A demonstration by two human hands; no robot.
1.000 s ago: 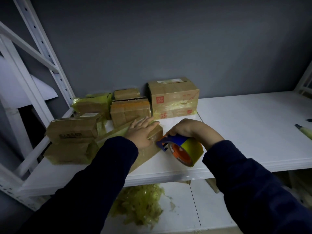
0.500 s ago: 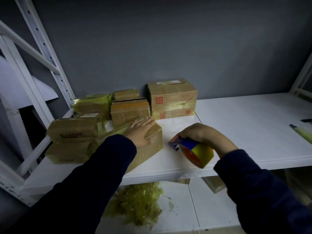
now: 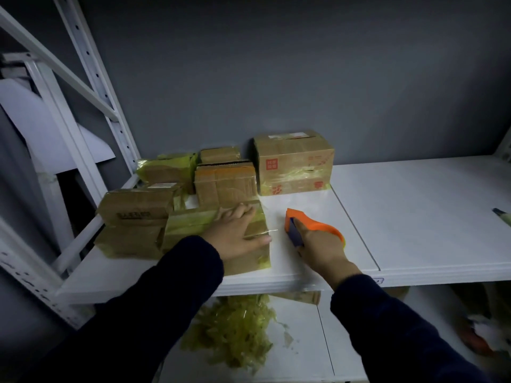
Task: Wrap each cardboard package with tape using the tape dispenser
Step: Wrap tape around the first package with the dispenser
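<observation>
A cardboard package (image 3: 249, 258) partly covered in yellowish tape lies near the front of the white shelf (image 3: 414, 217). My left hand (image 3: 237, 236) presses flat on its top, fingers spread. My right hand (image 3: 323, 247) grips the orange and blue tape dispenser (image 3: 309, 228), which sits on the shelf just right of the package. A thin strip of clear tape (image 3: 269, 231) shows at the package's right edge, toward the dispenser. Several other taped packages (image 3: 224, 183) are stacked behind and to the left, with a bigger box (image 3: 293, 164) at the back.
A white metal rack upright (image 3: 91, 87) rises at the left. A heap of crumpled yellow tape scraps (image 3: 235, 333) lies on the lower shelf. A pen-like object (image 3: 502, 215) lies at the shelf's right edge. The grey wall stands close behind.
My right hand has lifted the dispenser from the shelf's front edge onto the shelf top and turned it, away from the package. My left hand stays pressed on the package.
</observation>
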